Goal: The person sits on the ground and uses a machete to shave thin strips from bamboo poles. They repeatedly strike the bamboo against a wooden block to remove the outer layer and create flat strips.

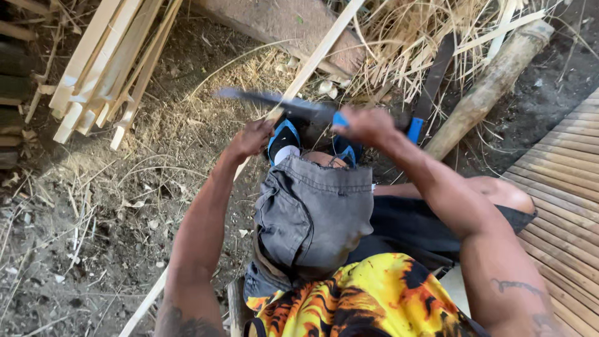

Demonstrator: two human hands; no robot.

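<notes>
left hand (251, 138) is wrapped tight round the long bamboo strip (312, 65), fingers fully closed on it just above the knee. the strip's long axis runs on a diagonal, from low left by the dirt ground (93, 237), up past that hand and away to the upper right over the pile of shavings (399, 43). right hand (368, 125) is clenched on the blue handle of the knife (274, 100), and the dark blade reaches out leftward from that fist, lying across the strip just beyond the left hand's grip. so blade and strip cross at an angle, and the crossing sits closer to the left hand than the right. the blade is a touch blurred, so i cannot tell whether its edge is in the strip. blue sandals (284, 140) sit beneath the crossing, a stack of cut slats (106, 62) lies off left, and a round log (493, 81) lies to the right.
</notes>
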